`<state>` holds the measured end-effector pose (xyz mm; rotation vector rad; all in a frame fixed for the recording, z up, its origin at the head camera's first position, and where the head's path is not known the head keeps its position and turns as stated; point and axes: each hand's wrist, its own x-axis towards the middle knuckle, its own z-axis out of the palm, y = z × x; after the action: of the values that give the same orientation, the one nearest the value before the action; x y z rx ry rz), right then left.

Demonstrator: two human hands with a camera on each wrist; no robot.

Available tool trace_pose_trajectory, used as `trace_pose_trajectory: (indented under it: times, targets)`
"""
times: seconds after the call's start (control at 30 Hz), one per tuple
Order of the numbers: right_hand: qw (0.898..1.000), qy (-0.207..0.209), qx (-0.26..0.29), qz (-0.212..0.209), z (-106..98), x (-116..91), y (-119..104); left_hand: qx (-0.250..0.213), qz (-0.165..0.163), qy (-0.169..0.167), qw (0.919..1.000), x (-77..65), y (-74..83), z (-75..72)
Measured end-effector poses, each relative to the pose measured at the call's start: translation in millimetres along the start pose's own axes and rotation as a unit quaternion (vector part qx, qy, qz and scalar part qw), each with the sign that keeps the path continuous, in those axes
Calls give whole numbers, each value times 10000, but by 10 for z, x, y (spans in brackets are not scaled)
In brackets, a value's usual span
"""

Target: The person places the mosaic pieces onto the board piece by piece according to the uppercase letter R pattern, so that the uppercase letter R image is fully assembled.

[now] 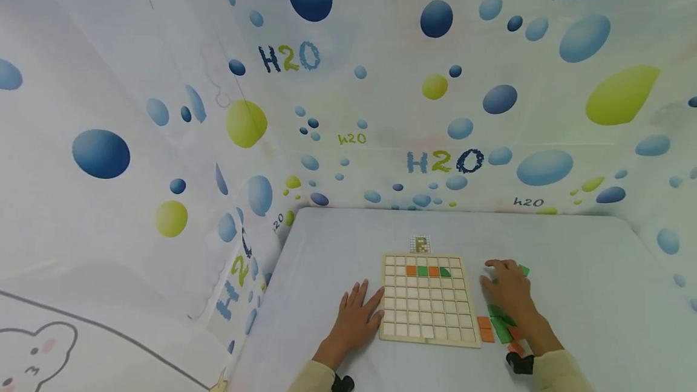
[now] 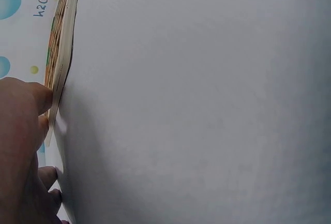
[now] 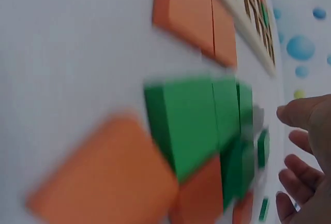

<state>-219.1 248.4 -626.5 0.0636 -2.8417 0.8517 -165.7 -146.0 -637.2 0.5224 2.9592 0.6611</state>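
A pale wooden grid board [image 1: 427,310] lies on the white table. Several pieces stand in a row in its second row from the top: orange and green squares, with a rounded green piece [image 1: 445,272] at the right end. My left hand [image 1: 353,317] rests beside the board's left edge, fingers spread, thumb and forefinger at the rim. To the right of the board, my right hand [image 1: 512,290] hovers over scattered pieces, its fingers loosely bent with nothing visible between them. Green pieces [image 3: 191,120] and orange squares [image 3: 114,177] lie below and behind that hand.
Two orange squares [image 1: 486,329] sit against the board's lower right side. A small pattern card [image 1: 420,244] lies just beyond the board's top edge. Past my right fingers is another green piece [image 1: 524,270]. A bubble-printed curtain [image 1: 370,95] hangs behind the table [image 1: 327,241].
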Motion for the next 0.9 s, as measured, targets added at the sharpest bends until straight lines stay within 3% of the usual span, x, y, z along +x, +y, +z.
trace_pose_trajectory:
  times: [0.13,0.27,0.47,0.6,0.73,0.9]
  targets:
    - [9981,-141,-59,594,-169,-4,288,38,8,-8,10000,-7,5,1]
    - [9952,-341,-226,892,-284,13,486,31,-30,-51,10000,-10,0,8]
    - [9968,-129,-193,769,-266,33,597,-29,57,80,9999,-6,-5,33]
    - [9968,-303,110,736,-236,39,614,-69,139,188,9997,-10,6,37]
    - [9947,-517,242,853,-212,29,597,-34,51,101,9999,-12,9,35]
    - [9955,-456,290,775,-183,36,550,22,-40,13,10000,-1,1,26]
